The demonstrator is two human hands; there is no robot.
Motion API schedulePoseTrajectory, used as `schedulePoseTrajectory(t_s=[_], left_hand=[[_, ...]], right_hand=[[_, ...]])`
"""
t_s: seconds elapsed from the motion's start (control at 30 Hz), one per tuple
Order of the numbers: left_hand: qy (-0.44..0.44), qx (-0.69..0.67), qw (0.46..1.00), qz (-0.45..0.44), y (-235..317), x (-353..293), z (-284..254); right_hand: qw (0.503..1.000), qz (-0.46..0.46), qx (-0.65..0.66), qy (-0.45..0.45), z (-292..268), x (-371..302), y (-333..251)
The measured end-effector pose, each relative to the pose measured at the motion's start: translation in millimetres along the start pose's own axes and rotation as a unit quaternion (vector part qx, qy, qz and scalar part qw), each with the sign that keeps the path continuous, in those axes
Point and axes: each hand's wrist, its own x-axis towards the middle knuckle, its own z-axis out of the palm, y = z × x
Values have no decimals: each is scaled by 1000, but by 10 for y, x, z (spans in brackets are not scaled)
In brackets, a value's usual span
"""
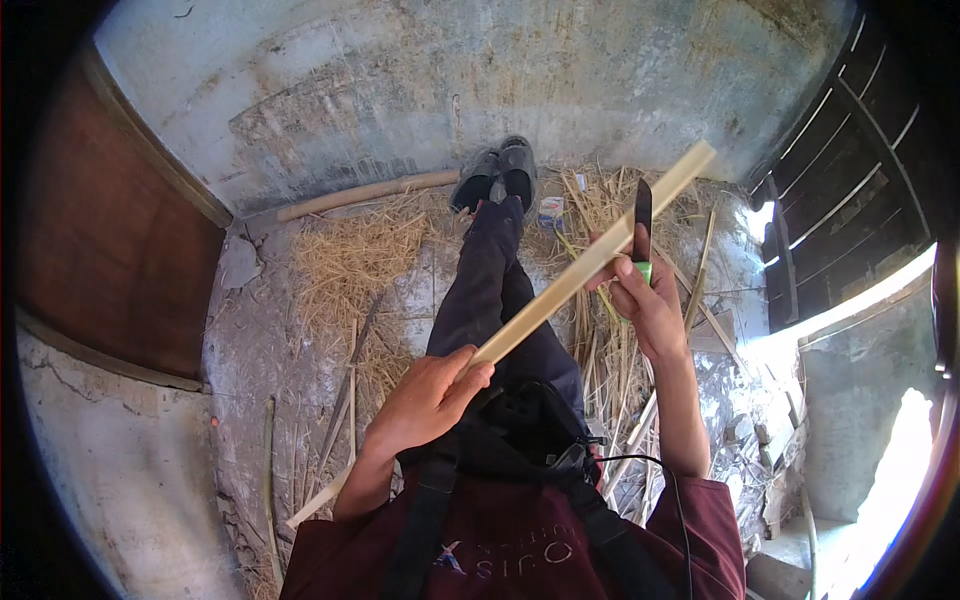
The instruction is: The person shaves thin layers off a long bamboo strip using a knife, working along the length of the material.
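Observation:
A long pale strip, which looks like split bamboo, slants across my lap from the lower left to the upper right. My left hand is closed around its lower part, and the tail of the strip passes out behind my left forearm. Toward the far end is my right hand, closed on a knife with a green handle and a dark blade. The blade points away from me and stands close beside the strip. Some right fingers reach behind the strip; whether they also grip it is hard to tell.
My outstretched legs end in dark shoes near the stained wall. A wooden pole lies along its foot. Shavings cover the floor on the left; more shavings and several long strips lie on the right. A black cable hangs beside my right arm.

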Motion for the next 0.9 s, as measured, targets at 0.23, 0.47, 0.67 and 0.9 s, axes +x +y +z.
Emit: schedulePoseTrajectory(t_s=[0.23, 0.47, 0.67, 0.9], left_hand=[[-30, 45, 998, 22, 35, 36, -72], [6, 66, 997, 48, -25, 139, 31], [-8, -31, 999, 20, -46, 129, 49], [8, -45, 999, -9, -63, 121, 48]], right_hand=[[994, -10, 53, 95, 148, 30, 87], [995, -6, 36, 92, 168, -7, -26], [988, -88, -98, 86, 187, -25, -83], [946, -265, -141, 123, 40, -158, 258]])
